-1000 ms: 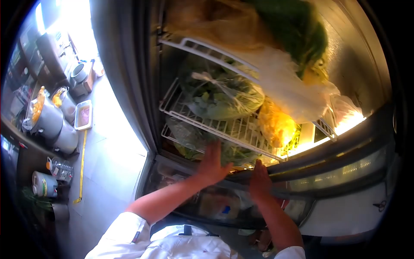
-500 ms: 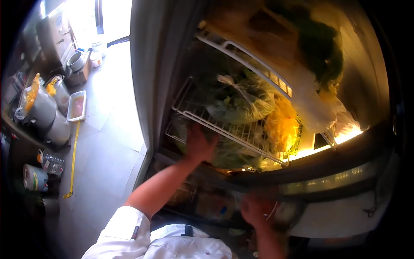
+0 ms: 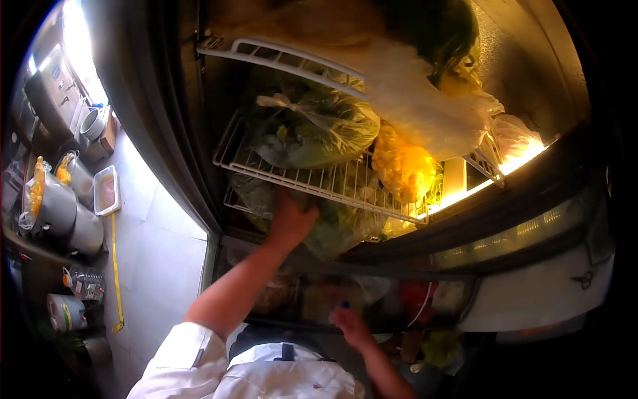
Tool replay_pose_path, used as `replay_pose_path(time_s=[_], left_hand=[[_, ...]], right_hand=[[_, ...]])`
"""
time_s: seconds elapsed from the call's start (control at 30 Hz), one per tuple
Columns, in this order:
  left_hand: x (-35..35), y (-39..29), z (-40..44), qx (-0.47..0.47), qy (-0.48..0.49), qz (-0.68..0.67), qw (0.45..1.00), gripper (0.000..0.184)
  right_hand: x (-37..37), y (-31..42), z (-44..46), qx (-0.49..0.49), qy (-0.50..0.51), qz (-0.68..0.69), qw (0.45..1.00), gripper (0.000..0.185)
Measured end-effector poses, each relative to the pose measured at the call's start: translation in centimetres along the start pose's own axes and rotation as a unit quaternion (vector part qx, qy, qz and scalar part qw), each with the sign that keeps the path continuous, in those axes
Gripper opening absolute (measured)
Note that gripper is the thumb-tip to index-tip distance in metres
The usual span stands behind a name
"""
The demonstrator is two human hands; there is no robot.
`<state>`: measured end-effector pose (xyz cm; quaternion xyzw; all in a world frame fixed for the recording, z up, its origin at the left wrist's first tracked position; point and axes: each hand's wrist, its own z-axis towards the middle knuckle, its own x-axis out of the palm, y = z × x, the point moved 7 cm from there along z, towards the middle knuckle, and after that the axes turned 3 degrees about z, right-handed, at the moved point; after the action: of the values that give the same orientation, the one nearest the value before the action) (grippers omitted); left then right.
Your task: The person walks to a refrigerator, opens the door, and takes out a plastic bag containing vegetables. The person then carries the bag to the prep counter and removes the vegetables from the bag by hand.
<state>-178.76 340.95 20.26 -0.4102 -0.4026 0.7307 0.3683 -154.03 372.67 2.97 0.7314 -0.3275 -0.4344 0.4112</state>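
Note:
My left hand (image 3: 290, 218) reaches under the middle wire shelf (image 3: 319, 186) of a lit fridge. It grips a clear plastic bag of leafy greens (image 3: 329, 236) on the level below, its fingertips partly hidden; the bag bulges past the front edge. Above the hand, a knotted bag of greens (image 3: 309, 133) rests on the middle shelf beside a yellow-tinted plastic bag (image 3: 402, 163). Lower down, my right hand (image 3: 350, 327) hangs in front of the fridge's lower section with its fingers curled and nothing visible in them.
An upper wire rack (image 3: 292, 56) carries a large pale plastic bag (image 3: 425, 100) that overhangs its front. To the left, the tiled floor (image 3: 159, 219) holds large metal pots (image 3: 56, 196), a shallow tub (image 3: 106, 191) and a plastic jug (image 3: 85, 284).
The view has shifted, so the fridge fills more of it. Under the shelf, the bag of greens has come further out at my left hand. My right hand has moved left.

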Motion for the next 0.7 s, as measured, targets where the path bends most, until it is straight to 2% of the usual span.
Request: replay_pose_path(time_s=[0.07,0.1,0.13,0.17,0.2,0.23,0.3,0.33,0.4,0.47,0.57,0.67,0.7], left_hand=[[-0.3,-0.5,-4.2,-0.024,0.027,-0.101,0.994,0.085],[-1.1,-1.6,-6.6,-0.081,0.035,-0.133,0.987,0.082],[-1.4,-2.2,-9.2,-0.137,0.044,-0.165,0.976,0.080],[-1.6,-1.9,-11.6,-0.075,0.038,-0.083,0.993,0.081],[-1.9,-2.2,-13.6,-0.061,0.024,-0.104,0.992,0.074],[-1.7,-1.9,-15.1,-0.059,0.054,-0.106,0.991,0.072],[-1.5,-0.9,-17.5,-0.056,0.114,-0.108,0.986,0.066],[-1.2,0.3,-18.6,-0.109,0.113,-0.165,0.974,0.064],[-0.4,2.4,-20.6,-0.219,0.109,-0.273,0.930,0.061],[-1.4,1.3,-19.7,-0.241,0.147,-0.295,0.913,0.065],[-2.8,3.3,-19.3,-0.281,0.162,-0.323,0.889,0.069],[-3.6,7.1,-18.8,-0.358,0.119,-0.391,0.839,0.064],[-3.5,7.7,-18.9,-0.384,0.092,-0.440,0.807,0.063]], right_hand=[[-1.1,-1.1,1.2,0.034,-0.039,0.130,0.990,0.038],[-1.6,1.1,2.4,0.102,-0.081,0.272,0.953,0.039],[-2.0,2.7,3.5,0.166,-0.121,0.407,0.890,0.040],[-2.2,3.6,4.9,0.171,-0.117,0.489,0.847,0.042],[-2.3,4.3,5.9,0.176,-0.112,0.567,0.797,0.044],[-2.2,5.1,7.0,0.178,-0.103,0.639,0.741,0.046],[-2.9,8.6,9.8,0.027,-0.101,0.571,0.814,0.051],[-2.9,10.2,10.7,-0.048,-0.100,0.529,0.842,0.053],[-2.1,8.5,11.7,-0.081,-0.074,0.598,0.794,0.056],[-0.2,2.0,14.0,-0.008,-0.015,0.794,0.608,0.056],[0.8,4.3,14.7,0.043,-0.032,0.763,0.644,0.056],[1.1,3.6,14.9,0.038,0.000,0.771,0.636,0.053],[1.2,3.3,15.0,0.047,-0.022,0.738,0.673,0.054]])
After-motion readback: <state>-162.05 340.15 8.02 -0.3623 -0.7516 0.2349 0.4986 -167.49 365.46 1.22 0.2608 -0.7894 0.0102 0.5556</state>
